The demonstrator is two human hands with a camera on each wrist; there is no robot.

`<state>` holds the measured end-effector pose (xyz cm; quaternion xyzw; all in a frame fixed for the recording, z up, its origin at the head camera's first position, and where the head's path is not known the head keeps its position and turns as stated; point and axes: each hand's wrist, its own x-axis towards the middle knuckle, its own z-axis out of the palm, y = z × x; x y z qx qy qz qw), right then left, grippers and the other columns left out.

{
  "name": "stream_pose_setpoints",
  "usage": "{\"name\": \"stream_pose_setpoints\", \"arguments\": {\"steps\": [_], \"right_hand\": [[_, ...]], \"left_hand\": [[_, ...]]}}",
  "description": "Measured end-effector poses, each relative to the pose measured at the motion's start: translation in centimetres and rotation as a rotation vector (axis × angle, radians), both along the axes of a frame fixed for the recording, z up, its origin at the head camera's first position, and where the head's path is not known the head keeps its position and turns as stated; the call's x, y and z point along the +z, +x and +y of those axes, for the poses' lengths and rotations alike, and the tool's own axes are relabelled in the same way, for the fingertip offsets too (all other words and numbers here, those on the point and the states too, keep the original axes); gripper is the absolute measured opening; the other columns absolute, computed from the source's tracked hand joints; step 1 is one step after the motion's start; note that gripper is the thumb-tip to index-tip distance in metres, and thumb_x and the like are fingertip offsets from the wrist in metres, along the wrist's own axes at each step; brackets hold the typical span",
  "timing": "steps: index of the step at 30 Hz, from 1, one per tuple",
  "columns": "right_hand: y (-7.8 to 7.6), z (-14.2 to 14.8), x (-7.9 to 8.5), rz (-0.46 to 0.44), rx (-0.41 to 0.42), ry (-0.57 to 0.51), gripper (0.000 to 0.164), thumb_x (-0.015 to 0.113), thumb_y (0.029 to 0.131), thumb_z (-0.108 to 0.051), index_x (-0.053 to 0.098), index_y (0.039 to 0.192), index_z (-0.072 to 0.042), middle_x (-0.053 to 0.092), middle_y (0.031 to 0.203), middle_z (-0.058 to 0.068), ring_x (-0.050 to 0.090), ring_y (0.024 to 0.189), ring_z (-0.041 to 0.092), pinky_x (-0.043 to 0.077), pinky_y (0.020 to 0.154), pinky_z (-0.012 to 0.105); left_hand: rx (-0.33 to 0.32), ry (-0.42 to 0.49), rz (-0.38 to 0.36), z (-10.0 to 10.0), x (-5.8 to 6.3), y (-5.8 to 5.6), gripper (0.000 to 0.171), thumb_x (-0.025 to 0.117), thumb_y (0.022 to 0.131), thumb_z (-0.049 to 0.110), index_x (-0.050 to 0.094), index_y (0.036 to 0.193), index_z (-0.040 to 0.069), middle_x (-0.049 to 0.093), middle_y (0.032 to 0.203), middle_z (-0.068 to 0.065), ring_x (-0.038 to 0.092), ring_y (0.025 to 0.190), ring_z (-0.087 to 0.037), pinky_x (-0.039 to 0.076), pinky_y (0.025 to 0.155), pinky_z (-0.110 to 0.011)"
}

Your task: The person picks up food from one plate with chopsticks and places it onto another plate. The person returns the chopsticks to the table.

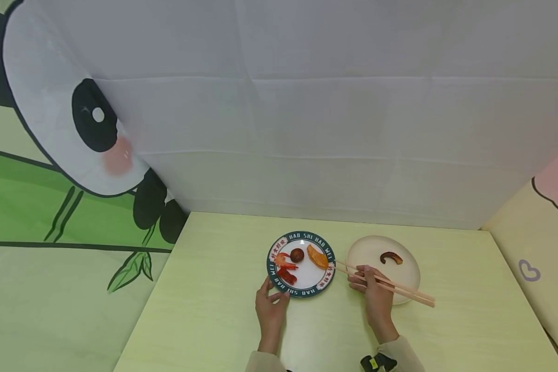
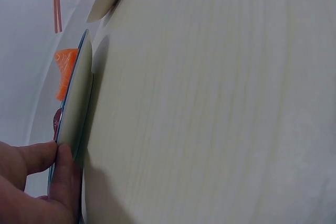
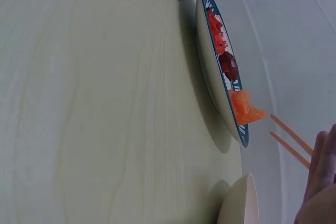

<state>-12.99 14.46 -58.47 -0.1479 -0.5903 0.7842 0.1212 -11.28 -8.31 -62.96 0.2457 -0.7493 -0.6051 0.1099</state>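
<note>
My left hand [image 1: 272,310] grips the near-left rim of a white plate [image 1: 307,287] with a dark green lettered border. On that plate lie an orange slice like salmon [image 1: 318,257], a brown ball [image 1: 297,255], a shrimp [image 1: 284,261] and a red piece of food [image 1: 287,276]. My right hand [image 1: 375,294] holds a pair of wooden chopsticks [image 1: 411,293]. Their tips are at the plate's right rim, slightly spread and apart from the orange slice [image 3: 243,107] in the right wrist view. Behind the chopsticks sits a cream plate [image 1: 367,248] with a curved brown slice like mushroom [image 1: 391,257].
Both plates stand on a pale yellow table [image 1: 204,289], the cream one to the right. A white cloth wall [image 1: 325,129] rises at the table's back edge. Printed cloth [image 1: 74,289] hangs at the left, with another printed panel [image 1: 535,243] at the right.
</note>
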Motion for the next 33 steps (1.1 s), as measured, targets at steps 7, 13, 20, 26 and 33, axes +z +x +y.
{"name": "stream_pose_setpoints", "arguments": {"steps": [7, 13, 20, 26, 33], "right_hand": [[0.0, -0.3, -0.2, -0.007, -0.009, -0.012, 0.039, 0.05, 0.112, -0.013, 0.061, 0.121, 0.023, 0.074, 0.091, 0.01, 0.077, 0.074, 0.01, 0.063, 0.069, 0.028], [0.0, -0.6, -0.4, -0.019, -0.026, 0.018, 0.038, 0.05, 0.112, -0.012, 0.061, 0.123, 0.022, 0.072, 0.093, 0.012, 0.077, 0.075, 0.009, 0.063, 0.07, 0.027], [0.0, -1.0, -0.9, -0.043, -0.031, 0.026, 0.039, 0.048, 0.113, -0.013, 0.061, 0.126, 0.02, 0.071, 0.096, 0.009, 0.076, 0.078, 0.007, 0.063, 0.073, 0.026], [-0.2, -1.2, -1.5, -0.028, -0.031, 0.032, 0.039, 0.047, 0.113, -0.014, 0.061, 0.127, 0.02, 0.07, 0.098, 0.014, 0.076, 0.078, 0.006, 0.063, 0.073, 0.027], [-0.2, -1.5, -2.1, -0.03, -0.031, 0.05, 0.039, 0.046, 0.113, -0.014, 0.062, 0.127, 0.019, 0.069, 0.101, 0.015, 0.076, 0.078, 0.005, 0.063, 0.073, 0.026]], "left_hand": [[0.003, -0.002, -0.001, 0.0, -0.1, -0.1, 0.068, 0.078, 0.084, -0.006, 0.054, 0.148, -0.006, 0.06, 0.125, -0.021, 0.07, 0.093, -0.026, 0.059, 0.074, -0.025], [0.003, -0.003, -0.002, 0.0, -0.1, -0.1, 0.068, 0.078, 0.084, -0.006, 0.054, 0.148, -0.006, 0.061, 0.126, -0.021, 0.07, 0.093, -0.025, 0.059, 0.074, -0.026], [0.003, 0.018, 0.011, -0.1, -0.1, 0.0, 0.07, 0.078, 0.083, -0.007, 0.054, 0.148, -0.006, 0.06, 0.124, -0.022, 0.071, 0.092, -0.026, 0.057, 0.072, -0.021], [-0.006, 0.018, 0.045, -0.1, -0.2, 0.0, 0.07, 0.077, 0.081, -0.008, 0.054, 0.147, -0.009, 0.059, 0.123, -0.023, 0.07, 0.088, -0.026, 0.055, 0.069, -0.018], [-0.008, 0.008, 0.035, -0.1, -0.3, -0.1, 0.069, 0.077, 0.082, -0.007, 0.054, 0.147, -0.009, 0.059, 0.123, -0.022, 0.07, 0.088, -0.024, 0.054, 0.068, -0.016]]}}
